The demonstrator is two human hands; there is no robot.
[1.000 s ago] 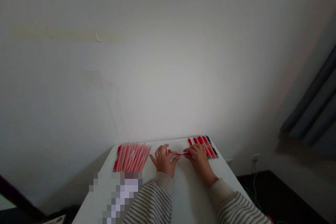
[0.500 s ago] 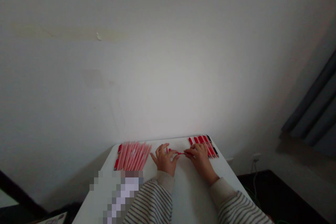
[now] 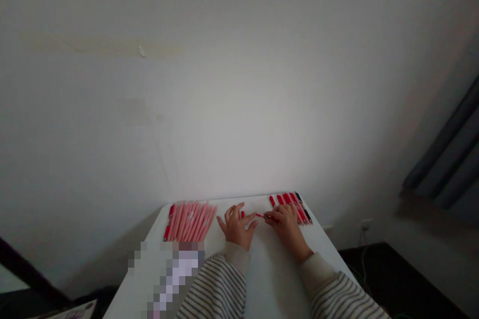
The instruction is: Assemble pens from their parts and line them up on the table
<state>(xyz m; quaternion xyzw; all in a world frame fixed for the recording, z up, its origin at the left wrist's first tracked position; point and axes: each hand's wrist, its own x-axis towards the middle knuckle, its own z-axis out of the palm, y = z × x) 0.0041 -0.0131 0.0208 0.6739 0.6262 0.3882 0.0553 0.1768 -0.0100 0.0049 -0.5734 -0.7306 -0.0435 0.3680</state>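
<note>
The slim red piece (image 3: 261, 215) is above the middle of the far part of the table, its thin end pointing to the left. I judge it to be light and rather stiff, probably plastic, so smooth that it may roll or slip; the thin end could bend if pressed sideways. I would take hold at the thicker part, where the right hand (image 3: 286, 222) has it pinched between thumb and fingers. The left hand (image 3: 237, 229) grasps nothing that I can see: its fingers are spread, the index fingertip close to the thin end. Whether they touch, I cannot tell.

Now I count outward. One piece is held, and one short red part (image 3: 243, 214) shows just beyond the left index finger. By the right hand lie red pens (image 3: 295, 209); I count four red ends and one dark end, but the hand hides some. On the left are pink sticks (image 3: 189, 222), perhaps ten, overlapping too much for an exact number. There is one white table (image 3: 269, 269) and, to the right, one dark curtain (image 3: 449, 159).
</note>
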